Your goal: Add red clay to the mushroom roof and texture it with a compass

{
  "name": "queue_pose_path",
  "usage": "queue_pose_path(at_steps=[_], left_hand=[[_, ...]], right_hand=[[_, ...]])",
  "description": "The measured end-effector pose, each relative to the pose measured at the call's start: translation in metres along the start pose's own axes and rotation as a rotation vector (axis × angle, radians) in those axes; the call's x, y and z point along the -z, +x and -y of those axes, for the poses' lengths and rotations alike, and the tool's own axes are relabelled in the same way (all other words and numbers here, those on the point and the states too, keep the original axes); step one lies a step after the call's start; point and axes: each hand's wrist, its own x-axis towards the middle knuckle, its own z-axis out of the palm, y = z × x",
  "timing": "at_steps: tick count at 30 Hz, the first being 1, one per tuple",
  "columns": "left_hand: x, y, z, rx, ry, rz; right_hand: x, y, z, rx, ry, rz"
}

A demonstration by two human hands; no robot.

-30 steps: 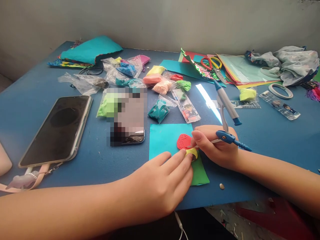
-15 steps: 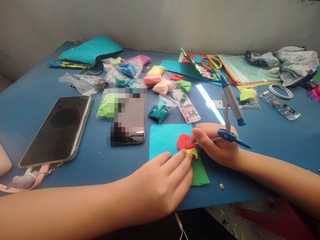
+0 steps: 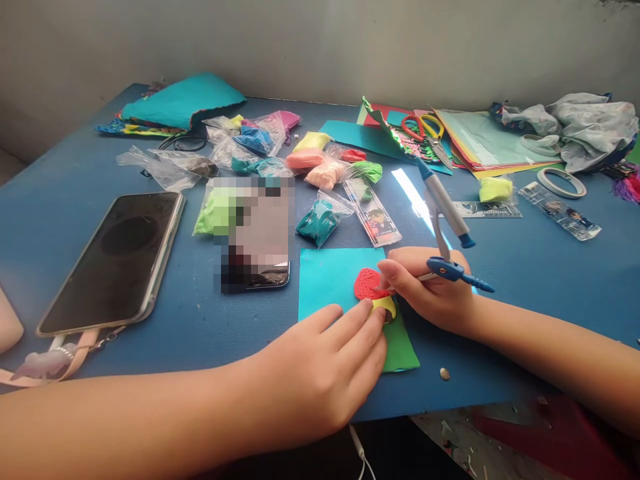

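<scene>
The right hand (image 3: 433, 293) grips a compass (image 3: 447, 269), with the thumb and fingers pinched together around its slender pale leg; the blue hinge projects above the back of the hand, and the blue-and-white second leg stands tilted beyond it. The working tip extends from the pinch toward the left and lies over the right-hand portion of the red clay piece (image 3: 367, 283); whether the tip penetrates the surface cannot be determined. The red piece is rounded, its face covered with small pits, and it lies on the square sheet (image 3: 325, 280), just left of the right fingertips and just beyond the left fingertips. The left hand (image 3: 325, 367) is positioned palm down across the near part of the sheet, fingers extended and slightly spread, the far-side finger set apart from the others. Two of its fingertips bear on the yellow clay piece (image 3: 384, 307), which adjoins the near edge of the red piece and is partly covered by those fingers. The left thumb is hidden, so it cannot be told whether this hand pinches or only presses. The upper portion of the sheet is bright blue; a green area (image 3: 401, 350) shows at its near right corner, beside the left hand. A bag of teal clay (image 3: 317, 222) and a flat clear package (image 3: 375, 217) lie beyond the sheet on the blue table (image 3: 240, 340).
</scene>
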Motion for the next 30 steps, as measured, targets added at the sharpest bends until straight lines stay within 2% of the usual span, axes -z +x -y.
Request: queue_pose_path(at_steps=[11, 16, 21, 26, 30], left_hand=[[0.0001, 0.0003, 0.0, 0.001, -0.004, 0.0], [0.0018, -0.0002, -0.0001, 0.028, -0.01, 0.05], [0.0029, 0.0014, 0.0017, 0.13, -0.036, 0.093], [0.0039, 0.0037, 0.0032, 0.135, -0.065, 0.127], [0.0051, 0.0055, 0.0039, 0.157, -0.066, 0.132]], right_hand=[[0.0013, 0.0013, -0.0008, 0.028, -0.019, -0.032], [0.0004, 0.0008, -0.0022, -0.005, -0.011, -0.038], [0.0027, 0.0014, -0.0035, 0.032, -0.057, -0.056], [0.0078, 0.0029, -0.0043, 0.075, -0.1, 0.004], [0.0082, 0.0032, -0.0053, 0.171, -0.12, -0.045]])
